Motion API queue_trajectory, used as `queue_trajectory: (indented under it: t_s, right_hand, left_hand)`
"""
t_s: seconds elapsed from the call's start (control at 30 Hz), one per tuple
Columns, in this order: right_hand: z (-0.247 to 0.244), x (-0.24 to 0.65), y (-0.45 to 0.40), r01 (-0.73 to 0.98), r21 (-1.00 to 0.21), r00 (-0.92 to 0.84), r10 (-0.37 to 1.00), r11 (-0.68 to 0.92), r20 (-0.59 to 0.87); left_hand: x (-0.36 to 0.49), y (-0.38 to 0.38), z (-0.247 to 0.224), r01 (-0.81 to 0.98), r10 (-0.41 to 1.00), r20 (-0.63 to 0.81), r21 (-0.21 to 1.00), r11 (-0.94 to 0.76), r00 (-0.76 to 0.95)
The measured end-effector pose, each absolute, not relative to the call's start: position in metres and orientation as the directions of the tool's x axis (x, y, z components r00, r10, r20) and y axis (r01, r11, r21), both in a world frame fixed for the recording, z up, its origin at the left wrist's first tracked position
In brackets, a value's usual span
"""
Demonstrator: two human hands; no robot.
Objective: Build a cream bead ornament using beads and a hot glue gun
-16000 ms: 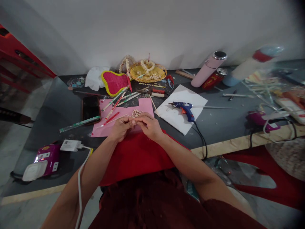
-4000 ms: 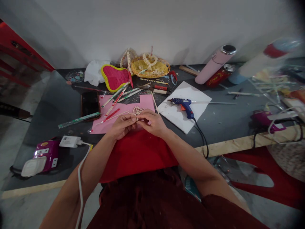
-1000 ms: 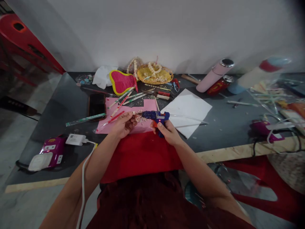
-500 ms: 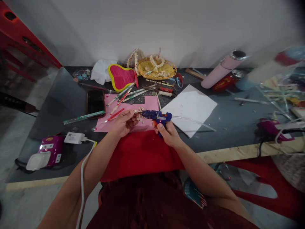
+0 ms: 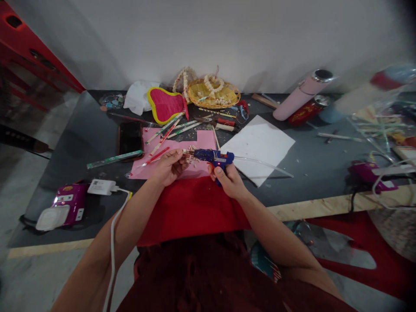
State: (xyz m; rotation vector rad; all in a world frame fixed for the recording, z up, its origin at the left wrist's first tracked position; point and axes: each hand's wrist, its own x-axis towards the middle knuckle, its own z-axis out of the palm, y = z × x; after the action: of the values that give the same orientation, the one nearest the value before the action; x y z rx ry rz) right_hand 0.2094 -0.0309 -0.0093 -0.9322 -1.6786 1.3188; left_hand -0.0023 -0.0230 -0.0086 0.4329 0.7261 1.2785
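My right hand [image 5: 229,177] is wrapped round the handle of a blue glue gun [image 5: 208,155], whose small red light is lit. A long clear glue stick [image 5: 263,163] sticks out of its back end. The gun's nozzle points left, at the fingertips of my left hand [image 5: 172,165]. Those fingers pinch a small craft piece made of pale, bead-like bits [image 5: 192,161], partly hidden behind the fingers and the nozzle. Below both hands lie a pink sheet [image 5: 206,138] and a red cloth [image 5: 198,208].
Behind the hands stand a yellow wicker basket [image 5: 198,102] and a pink, yellow-rimmed tray [image 5: 166,106]. A phone [image 5: 130,138] and a purple power socket [image 5: 76,203] lie left. White paper [image 5: 256,145], a pink flask [image 5: 302,95] and a red can [image 5: 308,110] are right.
Hardly anything differs. Both hands keep the glue gun and the small piece in the same place, while the view has shifted very slightly.
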Motion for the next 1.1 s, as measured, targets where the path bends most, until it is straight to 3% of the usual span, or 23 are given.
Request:
queue_trajectory:
  t_s: [0.47, 0.6, 0.7, 0.8, 0.9, 0.97, 1.1]
  right_hand:
    - [-0.005, 0.206, -0.03, -0.038, -0.993, -0.398, 0.909, 0.115, 0.12]
    - [0.001, 0.216, -0.021, -0.1, -0.994, -0.275, 0.959, 0.037, 0.064]
    - [0.008, 0.241, -0.001, -0.012, -1.0, -0.1, 0.995, -0.006, -0.005]
    - [0.014, 0.275, 0.024, 0.191, -0.979, 0.034, 0.997, -0.075, -0.07]
    - [0.016, 0.307, 0.046, 0.433, -0.877, 0.079, 0.978, -0.206, -0.191]
    - [0.016, 0.322, 0.056, 0.607, -0.747, 0.117, 0.96, -0.272, -0.254]
    - [0.02, 0.336, 0.066, 0.937, -0.281, 0.152, 0.965, -0.209, -0.212]
  left_hand:
    - [-0.003, -0.022, -0.012, -0.678, 0.965, -0.224, 0.689, 0.256, 0.137]
    - [-0.005, -0.021, -0.013, -0.671, 0.962, -0.242, 0.694, 0.262, 0.125]
    - [-0.006, -0.021, -0.013, -0.672, 0.965, -0.221, 0.694, 0.259, 0.144]
    - [-0.005, -0.021, -0.013, -0.678, 0.968, -0.207, 0.692, 0.249, 0.144]
    - [-0.004, -0.02, -0.011, -0.681, 0.968, -0.218, 0.691, 0.243, 0.124]
    - [-0.004, -0.021, -0.011, -0.682, 0.968, -0.22, 0.689, 0.244, 0.123]
    - [-0.005, -0.022, -0.012, -0.701, 0.968, -0.212, 0.67, 0.242, 0.133]
